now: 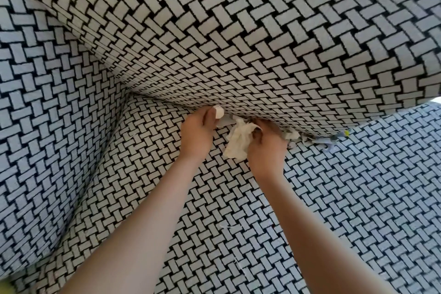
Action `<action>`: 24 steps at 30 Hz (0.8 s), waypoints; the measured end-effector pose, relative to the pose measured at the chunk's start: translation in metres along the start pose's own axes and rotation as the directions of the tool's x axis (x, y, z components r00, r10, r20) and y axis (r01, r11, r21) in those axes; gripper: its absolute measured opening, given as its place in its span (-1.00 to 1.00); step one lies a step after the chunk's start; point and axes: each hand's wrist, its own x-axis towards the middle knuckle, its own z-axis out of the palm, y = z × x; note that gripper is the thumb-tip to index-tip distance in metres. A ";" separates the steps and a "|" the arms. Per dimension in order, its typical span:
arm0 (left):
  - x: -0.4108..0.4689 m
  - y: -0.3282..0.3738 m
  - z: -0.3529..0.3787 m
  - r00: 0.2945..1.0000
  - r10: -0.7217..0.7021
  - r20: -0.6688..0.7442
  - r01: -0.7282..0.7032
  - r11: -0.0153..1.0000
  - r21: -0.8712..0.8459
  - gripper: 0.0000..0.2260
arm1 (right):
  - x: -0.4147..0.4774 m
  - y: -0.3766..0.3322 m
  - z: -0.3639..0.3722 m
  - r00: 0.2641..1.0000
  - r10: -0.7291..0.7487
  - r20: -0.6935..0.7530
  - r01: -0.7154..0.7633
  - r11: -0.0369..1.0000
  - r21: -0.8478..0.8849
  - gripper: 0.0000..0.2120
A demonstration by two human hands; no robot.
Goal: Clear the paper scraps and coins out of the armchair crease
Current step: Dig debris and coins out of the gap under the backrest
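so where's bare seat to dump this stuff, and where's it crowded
Bare seat cushion lies right of the right hand, below the crease, and a narrower patch sits between the left hand and the armrest. Crowded: the crease itself, where the left hand pinches a coin, the right hand grips crumpled paper, and loose scraps trail rightward.
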 end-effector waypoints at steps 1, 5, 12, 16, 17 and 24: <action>-0.002 0.003 0.002 0.994 -0.103 0.027 0.106 0.981 -0.160 -0.77 | 0.001 0.000 0.000 1.000 -0.006 0.029 0.008 0.997 -0.079 -0.61; -0.005 0.014 0.004 0.953 -0.220 0.207 0.289 0.860 -0.420 -0.78 | 0.008 0.000 0.002 0.988 0.001 0.155 0.049 0.947 -0.318 -0.71; -0.014 0.028 -0.005 0.821 -0.354 0.448 0.571 0.509 -0.644 -0.70 | 0.010 0.007 -0.003 0.993 -0.086 0.082 0.107 0.949 -0.297 -0.76; -0.014 0.038 0.002 0.769 -0.422 0.481 0.638 0.449 -0.626 -0.75 | 0.006 0.010 -0.004 0.998 -0.012 -0.057 0.009 0.999 -0.042 -0.80; -0.014 0.039 0.005 0.775 -0.409 0.482 0.632 0.511 -0.582 -0.75 | 0.004 0.009 -0.005 0.995 0.078 -0.067 -0.070 0.992 0.106 -0.81; -0.026 0.040 0.035 0.910 -0.096 0.402 0.041 0.989 0.142 -0.79 | -0.007 0.012 -0.028 0.874 0.477 0.093 -0.444 0.707 0.550 -0.69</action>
